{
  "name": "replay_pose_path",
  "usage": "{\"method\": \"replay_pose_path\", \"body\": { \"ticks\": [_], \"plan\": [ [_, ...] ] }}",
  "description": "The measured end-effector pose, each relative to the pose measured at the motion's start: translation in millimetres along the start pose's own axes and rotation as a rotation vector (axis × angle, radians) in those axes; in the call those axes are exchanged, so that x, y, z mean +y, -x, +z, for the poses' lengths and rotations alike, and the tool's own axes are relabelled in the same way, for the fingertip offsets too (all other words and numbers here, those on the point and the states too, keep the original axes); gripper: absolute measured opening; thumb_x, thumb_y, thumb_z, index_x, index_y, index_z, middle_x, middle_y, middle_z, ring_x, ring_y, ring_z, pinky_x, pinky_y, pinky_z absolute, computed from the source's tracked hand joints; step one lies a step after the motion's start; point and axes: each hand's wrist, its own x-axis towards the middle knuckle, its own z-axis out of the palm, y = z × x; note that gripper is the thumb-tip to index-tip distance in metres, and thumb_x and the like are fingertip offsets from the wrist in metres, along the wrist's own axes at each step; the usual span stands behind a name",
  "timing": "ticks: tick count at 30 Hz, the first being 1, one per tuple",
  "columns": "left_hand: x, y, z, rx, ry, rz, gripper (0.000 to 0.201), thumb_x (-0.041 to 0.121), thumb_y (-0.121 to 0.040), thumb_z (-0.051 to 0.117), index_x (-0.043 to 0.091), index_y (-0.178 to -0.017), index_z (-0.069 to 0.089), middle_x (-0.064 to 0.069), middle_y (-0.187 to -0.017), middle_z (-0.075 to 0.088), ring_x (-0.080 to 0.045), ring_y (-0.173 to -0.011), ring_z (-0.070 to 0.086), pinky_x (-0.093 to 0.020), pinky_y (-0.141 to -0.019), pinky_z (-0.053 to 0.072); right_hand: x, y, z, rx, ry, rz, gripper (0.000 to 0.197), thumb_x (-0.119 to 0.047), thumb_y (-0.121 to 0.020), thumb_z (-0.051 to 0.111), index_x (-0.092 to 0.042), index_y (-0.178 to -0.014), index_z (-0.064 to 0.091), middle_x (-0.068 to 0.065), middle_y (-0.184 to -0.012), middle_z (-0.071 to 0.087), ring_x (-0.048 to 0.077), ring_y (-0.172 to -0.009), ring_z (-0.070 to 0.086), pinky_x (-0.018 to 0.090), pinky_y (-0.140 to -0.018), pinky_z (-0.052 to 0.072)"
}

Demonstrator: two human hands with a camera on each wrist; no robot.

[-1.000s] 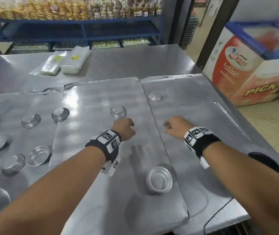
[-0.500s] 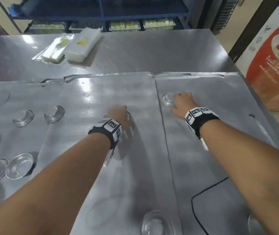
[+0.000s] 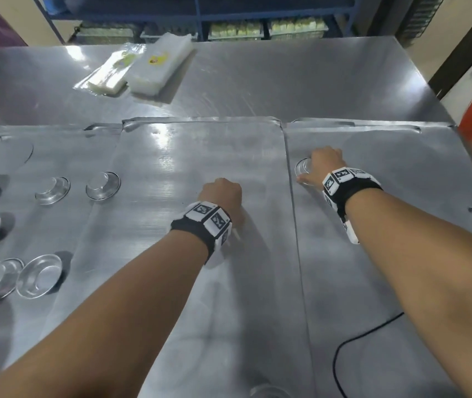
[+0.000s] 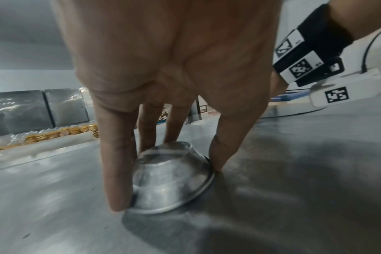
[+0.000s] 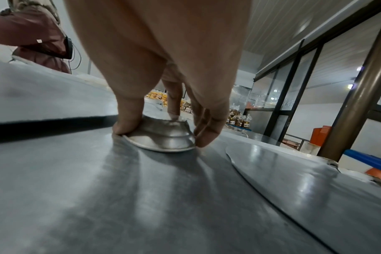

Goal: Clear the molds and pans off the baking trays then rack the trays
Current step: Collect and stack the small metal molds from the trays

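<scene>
Clearing looks partway done: the left hand [image 3: 223, 193] pinches an upturned mold [image 4: 170, 178] on the middle tray [image 3: 188, 156], the right hand [image 3: 325, 165] pinches another mold [image 5: 161, 135] on the right tray [image 3: 401, 156], several molds [image 3: 39, 271] remain, no tray racked.

Head view looks steeply down from above onto the worktop [image 3: 286, 81], forearms entering from the lower frame. Each wrist view sits low, close behind its own fingers [image 4: 118, 154] [image 5: 128, 118], facing along the metal surface. All three share that surface.
</scene>
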Motion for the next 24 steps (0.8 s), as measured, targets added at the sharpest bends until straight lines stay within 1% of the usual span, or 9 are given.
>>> {"method": "replay_pose_path", "body": {
  "ticks": [4, 8, 11, 13, 15, 16, 18, 22, 24],
  "plan": [
    [10, 10, 0, 0.033, -0.061, 0.046, 0.022, 0.019, -0.089, 0.063, 0.009, -0.108, 0.069, -0.010, -0.107, 0.065, -0.030, -0.102, 0.066, -0.033, -0.077, 0.051, -3, 10, 1, 0.021, 0.008, 0.026, 0.056, -0.042, -0.070, 0.084, -0.010, -0.109, 0.060, 0.013, -0.110, 0.064, 0.037, -0.109, 0.058, 0.039, -0.086, 0.049],
    [1, 20, 9, 0.124, -0.008, 0.012, 0.031, 0.027, -0.095, 0.052, 0.008, -0.116, 0.062, -0.013, -0.119, 0.058, -0.032, -0.110, 0.058, -0.034, -0.080, 0.044, -4, 24, -2, 0.064, -0.003, 0.043, 0.065, -0.039, -0.069, 0.086, -0.010, -0.118, 0.055, 0.015, -0.119, 0.056, 0.039, -0.115, 0.052, 0.043, -0.093, 0.046],
    [-14, 35, 13, 0.182, 0.018, 0.024, 0.028, 0.015, -0.097, 0.046, 0.006, -0.121, 0.058, -0.019, -0.124, 0.051, -0.036, -0.111, 0.052, -0.038, -0.077, 0.037, -3, 38, -11, 0.092, -0.024, 0.038, 0.071, -0.038, -0.069, 0.086, -0.014, -0.126, 0.052, 0.015, -0.127, 0.048, 0.041, -0.121, 0.046, 0.046, -0.098, 0.043],
    [-25, 44, 16, 0.206, 0.157, -0.002, 0.026, -0.001, -0.096, 0.042, 0.002, -0.120, 0.053, -0.020, -0.115, 0.049, -0.037, -0.101, 0.055, -0.039, -0.072, 0.039, -3, 46, -21, 0.097, -0.011, 0.027, 0.072, -0.037, -0.068, 0.087, -0.017, -0.128, 0.052, 0.014, -0.129, 0.045, 0.041, -0.121, 0.045, 0.045, -0.098, 0.043],
    [-36, 55, 12, 0.236, 0.343, -0.051, 0.026, -0.006, -0.096, 0.041, 0.002, -0.121, 0.041, -0.016, -0.101, 0.047, -0.038, -0.092, 0.060, -0.042, -0.067, 0.045, -5, 59, -37, 0.093, 0.021, 0.011, 0.072, -0.037, -0.066, 0.087, -0.020, -0.128, 0.055, 0.013, -0.128, 0.045, 0.040, -0.119, 0.047, 0.044, -0.099, 0.045],
    [-42, 60, 11, 0.238, 0.381, -0.026, 0.026, -0.007, -0.094, 0.040, 0.002, -0.119, 0.040, -0.016, -0.096, 0.046, -0.040, -0.088, 0.061, -0.044, -0.068, 0.047, -7, 66, -46, 0.094, 0.035, 0.000, 0.072, -0.037, -0.064, 0.086, -0.022, -0.127, 0.057, 0.012, -0.128, 0.046, 0.039, -0.118, 0.049, 0.043, -0.099, 0.046],
    [-50, 75, 7, 0.231, 0.483, -0.026, 0.025, -0.005, -0.094, 0.038, 0.003, -0.117, 0.043, -0.017, -0.098, 0.052, -0.041, -0.087, 0.062, -0.043, -0.069, 0.048, -14, 86, -65, 0.095, 0.041, -0.019, 0.070, -0.039, -0.060, 0.086, -0.025, -0.124, 0.058, 0.011, -0.127, 0.046, 0.037, -0.117, 0.051, 0.042, -0.098, 0.048],
    [-69, 109, 7, 0.203, 0.824, -0.110, 0.036, -0.001, -0.092, 0.040, 0.005, -0.122, 0.058, -0.019, -0.113, 0.063, -0.038, -0.103, 0.062, -0.030, -0.074, 0.040, -33, 136, -96, 0.133, -0.021, -0.092, 0.072, -0.041, -0.048, 0.083, -0.025, -0.115, 0.060, 0.008, -0.119, 0.053, 0.030, -0.112, 0.054, 0.040, -0.093, 0.051],
    [-78, 129, 14, 0.184, 0.965, -0.104, 0.035, -0.003, -0.089, 0.044, 0.006, -0.118, 0.062, -0.019, -0.111, 0.067, -0.039, -0.105, 0.063, -0.032, -0.076, 0.046, -44, 166, -105, 0.153, -0.085, -0.144, 0.070, -0.039, -0.052, 0.086, -0.024, -0.116, 0.059, 0.006, -0.117, 0.048, 0.025, -0.105, 0.054, 0.038, -0.092, 0.051]
  ]
}}
